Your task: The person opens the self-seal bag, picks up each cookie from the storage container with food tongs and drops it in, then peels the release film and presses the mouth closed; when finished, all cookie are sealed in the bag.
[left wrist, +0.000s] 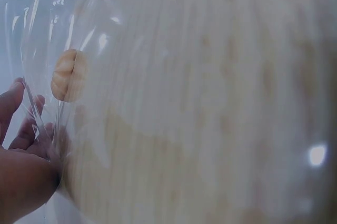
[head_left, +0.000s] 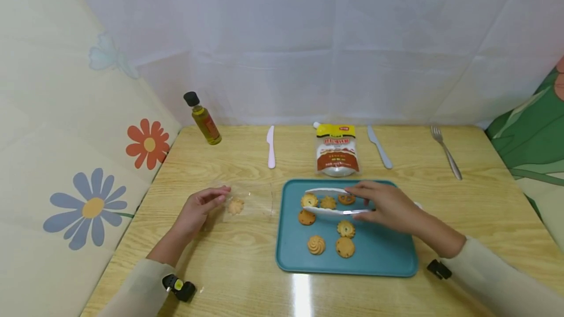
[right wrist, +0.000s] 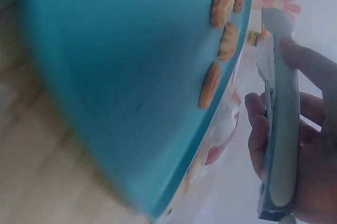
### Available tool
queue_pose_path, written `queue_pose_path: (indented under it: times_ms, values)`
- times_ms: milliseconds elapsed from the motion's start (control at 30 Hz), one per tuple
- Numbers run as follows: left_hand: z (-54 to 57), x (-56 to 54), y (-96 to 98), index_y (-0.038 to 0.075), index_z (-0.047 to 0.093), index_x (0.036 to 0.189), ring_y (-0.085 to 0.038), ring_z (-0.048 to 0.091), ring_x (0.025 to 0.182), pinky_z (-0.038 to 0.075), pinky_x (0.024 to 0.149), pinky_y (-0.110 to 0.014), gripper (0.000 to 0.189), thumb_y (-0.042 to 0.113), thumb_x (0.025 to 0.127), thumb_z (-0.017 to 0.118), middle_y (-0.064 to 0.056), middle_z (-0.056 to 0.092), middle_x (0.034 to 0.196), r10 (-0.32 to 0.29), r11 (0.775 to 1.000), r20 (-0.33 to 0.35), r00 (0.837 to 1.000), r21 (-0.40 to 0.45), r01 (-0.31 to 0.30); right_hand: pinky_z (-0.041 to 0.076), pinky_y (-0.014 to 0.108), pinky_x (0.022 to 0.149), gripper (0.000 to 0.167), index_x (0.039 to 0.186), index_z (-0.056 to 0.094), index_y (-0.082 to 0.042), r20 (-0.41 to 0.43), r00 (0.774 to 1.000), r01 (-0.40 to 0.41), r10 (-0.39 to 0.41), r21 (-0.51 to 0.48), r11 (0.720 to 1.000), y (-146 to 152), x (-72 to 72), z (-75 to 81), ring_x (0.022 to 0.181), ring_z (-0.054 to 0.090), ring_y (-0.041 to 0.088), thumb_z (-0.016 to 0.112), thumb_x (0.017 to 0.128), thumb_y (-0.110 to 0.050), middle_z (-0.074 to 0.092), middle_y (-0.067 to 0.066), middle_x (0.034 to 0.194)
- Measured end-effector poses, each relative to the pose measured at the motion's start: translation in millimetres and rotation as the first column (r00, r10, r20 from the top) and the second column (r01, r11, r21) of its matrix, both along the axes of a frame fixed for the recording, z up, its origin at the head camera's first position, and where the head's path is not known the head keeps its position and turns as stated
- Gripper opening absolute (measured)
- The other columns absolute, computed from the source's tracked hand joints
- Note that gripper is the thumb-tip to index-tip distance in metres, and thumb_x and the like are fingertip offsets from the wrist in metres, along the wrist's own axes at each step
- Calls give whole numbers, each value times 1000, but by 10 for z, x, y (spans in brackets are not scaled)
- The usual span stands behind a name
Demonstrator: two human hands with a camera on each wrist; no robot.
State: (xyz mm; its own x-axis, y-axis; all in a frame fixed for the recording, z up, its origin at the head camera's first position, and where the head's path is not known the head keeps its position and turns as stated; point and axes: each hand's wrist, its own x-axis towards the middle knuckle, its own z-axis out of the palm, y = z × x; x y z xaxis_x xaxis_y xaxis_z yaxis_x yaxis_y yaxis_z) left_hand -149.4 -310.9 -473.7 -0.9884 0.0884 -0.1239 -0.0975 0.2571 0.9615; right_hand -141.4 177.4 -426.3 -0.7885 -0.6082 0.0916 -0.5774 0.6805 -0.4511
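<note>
My left hand (head_left: pixel 197 212) pinches the edge of a clear plastic bag (head_left: pixel 260 200) lying on the table. A pale cookie (head_left: pixel 236 205) is inside the bag; it also shows through the film in the left wrist view. In my right hand (head_left: pixel 389 205) is a pair of white tongs (right wrist: pixel 286 129), held between thumb and fingers above a teal tray (head_left: pixel 379 256). The arms of the tongs stand apart over the tray's back row of cookies. One round cookie (head_left: pixel 309 200) appears between the tips; whether they touch it I cannot tell. A swirled cookie (head_left: pixel 316 245) and several others lie on the tray.
Behind the tray stands a yellow-and-red pouch (head_left: pixel 337 153). A pink knife (head_left: pixel 270 148), a grey-blue knife (head_left: pixel 380 147) and a metal fork (head_left: pixel 446 153) lie along the back of the table. An oil bottle (head_left: pixel 206 124) stands at the back left corner.
</note>
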Motion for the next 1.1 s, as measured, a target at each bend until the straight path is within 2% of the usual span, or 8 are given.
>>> queue_pose_path:
  times_ms: [200, 333, 500, 633, 767, 867, 933, 1100]
  values:
    - [20, 1, -5, -7, 64, 132, -1, 48, 133, 44, 100, -10, 39, 21, 105, 63, 5, 68, 136, 10, 999, 18, 1000, -31, -9, 49, 24, 66, 63, 143, 62, -10, -59, 995, -75, 75, 16, 997, -226, -93, 12, 81, 61, 13, 84, 88, -32, 66, 3, 122]
    - [10, -10, -13, -5, 65, 132, -3, 47, 135, 44, 100, -10, 40, 23, 104, 63, 8, 68, 135, 11, 999, 26, 1000, -43, -10, 48, 25, 67, 61, 143, 63, -13, -64, 992, -109, 110, 20, 994, -394, -154, 24, 81, 59, 10, 84, 88, -32, 66, 2, 120]
    - [-7, -24, -14, -5, 65, 132, 3, 47, 131, 45, 100, -10, 40, 24, 104, 64, 10, 68, 133, 4, 999, 27, 1000, -41, -3, 49, 25, 66, 62, 145, 62, -15, -20, 992, -120, 121, 30, 992, -594, -214, 58, 78, 59, 7, 82, 90, -34, 64, 5, 133]
    - [-4, -22, -13, -5, 65, 132, 5, 48, 129, 45, 99, -10, 40, 23, 104, 63, 10, 68, 134, 0, 999, 24, 1000, -39, 1, 55, 32, 75, 64, 148, 59, -16, 2, 992, -129, 129, 48, 990, -743, -250, 88, 91, 66, 14, 80, 91, -36, 60, 9, 142]
    - [4, -20, -11, -5, 65, 132, 7, 49, 127, 45, 99, -10, 39, 23, 104, 63, 10, 68, 133, 3, 999, 25, 1000, -36, -2, 56, 38, 85, 63, 148, 58, -17, 6, 990, -140, 140, 66, 988, -888, -294, 98, 102, 65, 18, 79, 92, -38, 60, 7, 140]
    - [4, -18, -9, -6, 65, 132, 6, 48, 128, 45, 100, -10, 40, 23, 104, 63, 11, 68, 133, 2, 999, 19, 1000, -38, -1, 56, 39, 88, 63, 148, 59, -16, 0, 989, -147, 147, 79, 986, -989, -327, 89, 109, 64, 20, 78, 93, -39, 61, 7, 138]
    - [6, -12, -7, -6, 65, 132, 4, 47, 131, 44, 100, -10, 40, 22, 104, 63, 10, 68, 133, -1, 999, 12, 1000, -36, 1, 56, 39, 88, 62, 147, 59, -16, -8, 988, -151, 152, 85, 985, -1053, -348, 74, 112, 63, 21, 78, 93, -40, 61, 7, 138]
    - [2, -11, -10, -7, 64, 133, 2, 47, 133, 44, 101, -10, 41, 23, 104, 63, 8, 68, 135, -6, 999, 7, 1000, -38, 6, 55, 39, 86, 61, 147, 60, -15, -7, 987, -160, 161, 92, 983, -1203, -394, 40, 105, 65, 20, 78, 93, -39, 62, 7, 138]
